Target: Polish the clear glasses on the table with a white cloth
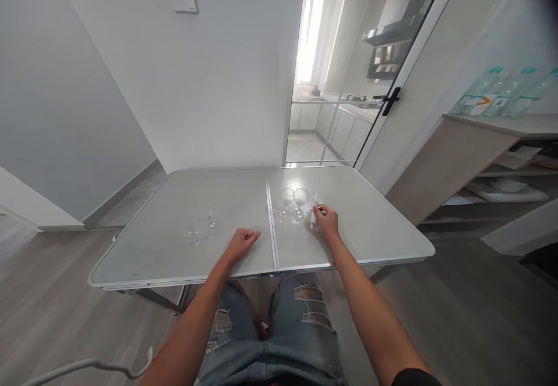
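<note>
My left hand [243, 242] rests on the table, fingers curled closed, with nothing visible in them. My right hand [326, 221] is closed around the lower part of a clear stemmed glass [320, 196], whose bowl shows above the fingertips. A crumpled white tissue [313, 221] lies under the fingers; whether they grip it too, I cannot tell. Just left of that hand, two more stemmed glasses stand upright side by side: one glass [286, 196] and its neighbour [300, 196]. Several small clear glass pieces [197, 232] lie on the table's left half, too faint to name.
The grey folding table [235, 194] has a metal seam [271, 223] across its middle. Behind it are a white wall [226, 84] and a glass door [344, 72]. At right, a wooden shelf unit [462, 153] carries plastic bottles [483, 95]. A white cable [87, 364] hangs at lower left.
</note>
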`<action>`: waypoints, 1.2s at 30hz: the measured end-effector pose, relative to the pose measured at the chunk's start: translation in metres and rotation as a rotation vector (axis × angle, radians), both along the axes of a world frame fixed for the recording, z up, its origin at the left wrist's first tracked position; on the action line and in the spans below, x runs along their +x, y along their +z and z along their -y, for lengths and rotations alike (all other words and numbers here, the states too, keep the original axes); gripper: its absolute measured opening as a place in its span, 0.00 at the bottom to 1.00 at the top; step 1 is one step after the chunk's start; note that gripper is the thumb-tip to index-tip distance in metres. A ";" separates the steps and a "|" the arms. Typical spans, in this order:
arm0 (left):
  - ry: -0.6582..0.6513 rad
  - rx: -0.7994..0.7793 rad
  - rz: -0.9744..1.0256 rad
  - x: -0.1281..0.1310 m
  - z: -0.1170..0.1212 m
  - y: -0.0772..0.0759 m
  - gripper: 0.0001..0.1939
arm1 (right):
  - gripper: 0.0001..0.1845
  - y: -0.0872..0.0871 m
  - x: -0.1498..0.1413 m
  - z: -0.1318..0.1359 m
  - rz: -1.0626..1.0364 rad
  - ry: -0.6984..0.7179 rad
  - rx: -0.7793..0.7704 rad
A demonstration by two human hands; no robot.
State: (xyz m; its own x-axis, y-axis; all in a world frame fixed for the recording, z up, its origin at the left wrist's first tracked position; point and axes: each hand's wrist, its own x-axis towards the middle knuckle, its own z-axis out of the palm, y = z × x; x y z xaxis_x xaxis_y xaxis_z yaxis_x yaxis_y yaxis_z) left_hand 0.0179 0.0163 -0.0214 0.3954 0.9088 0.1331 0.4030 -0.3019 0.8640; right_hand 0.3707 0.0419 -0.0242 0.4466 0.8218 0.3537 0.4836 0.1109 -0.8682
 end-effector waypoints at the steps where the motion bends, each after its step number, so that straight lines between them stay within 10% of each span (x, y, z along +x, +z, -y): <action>1: 0.005 -0.002 0.001 0.000 0.000 0.000 0.29 | 0.21 0.000 0.000 0.000 0.018 0.016 -0.009; 28: 0.038 0.045 -0.017 0.001 0.001 0.005 0.28 | 0.18 -0.001 -0.005 -0.005 0.204 0.034 -0.154; 36: 0.657 0.461 0.004 -0.007 0.047 0.017 0.23 | 0.21 -0.003 -0.004 -0.003 0.226 0.012 -0.152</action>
State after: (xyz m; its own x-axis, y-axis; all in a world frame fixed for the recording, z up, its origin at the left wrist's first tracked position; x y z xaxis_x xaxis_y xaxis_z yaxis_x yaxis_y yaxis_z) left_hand 0.0110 -0.0303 -0.0043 -0.2026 0.8087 0.5522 0.6191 -0.3312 0.7121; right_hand 0.3667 0.0448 -0.0269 0.3604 0.8777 0.3158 0.6663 -0.0053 -0.7456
